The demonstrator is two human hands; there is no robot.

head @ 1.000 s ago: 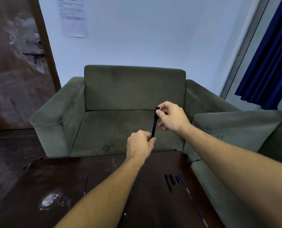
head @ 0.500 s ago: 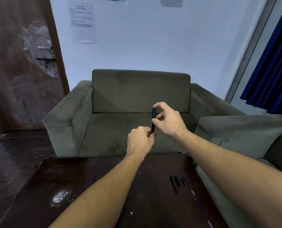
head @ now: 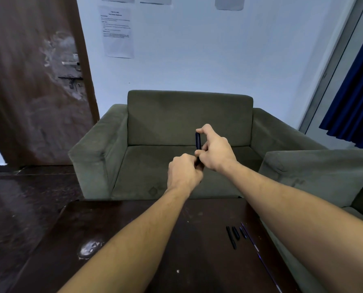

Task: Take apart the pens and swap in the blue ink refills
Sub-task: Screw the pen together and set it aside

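I hold a dark pen (head: 198, 140) upright in the air above the far edge of the table. My left hand (head: 183, 172) grips its lower end in a fist. My right hand (head: 215, 150) pinches the upper part, forefinger over the top and thumb lower on the barrel. The middle of the pen is hidden between my hands. On the dark table (head: 117, 233) at the right lie three short black pen parts (head: 235, 234) side by side, and beside them thin blue refills (head: 250, 240) run toward the near right corner.
A green sofa (head: 176, 127) stands just beyond the table, and a second one (head: 316, 172) sits at the right. A white smear (head: 90, 247) marks the table's left side. A brown door is at the far left, a blue curtain at the far right.
My right hand has slid down the pen, and the two hands are closer together. The visible length of pen between them has shrunk. The camera has tilted up.
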